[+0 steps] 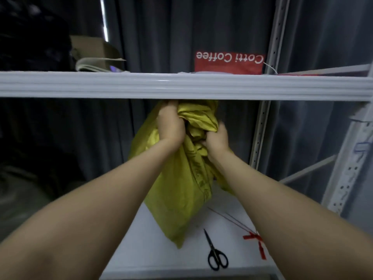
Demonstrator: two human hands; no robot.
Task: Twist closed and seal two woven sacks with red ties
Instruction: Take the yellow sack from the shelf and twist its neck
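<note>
While both my arms reach forward into the shelving, my left hand (171,126) is clenched around the gathered neck of the yellow woven sack (181,188), its fingertips hidden by the front beam (181,85) of the shelf above at twelve o'clock. My right hand (217,138) sits just beside it at about four o'clock, its fingers curled into the same bunched fabric a little lower on the neck. The sack stands tilted on the white shelf board (151,249), with its twisted top just under the beam and its bottom corner pointing toward six o'clock, near the board's front edge. At five o'clock from the sack's middle a pair of black-handled scissors (217,253) lies flat on the board, blades closed and aimed at eleven o'clock, apart from the sack. At four o'clock lie the red ties (256,242), partly covered by my right forearm, their thin tails running toward ten o'clock. On the upper shelf a red Cotti Coffee bag (228,62) stands at one o'clock with its lettering upside down, and a cardboard box (90,49) sits at eleven o'clock. Behind everything hangs a grey curtain (201,27).
</note>
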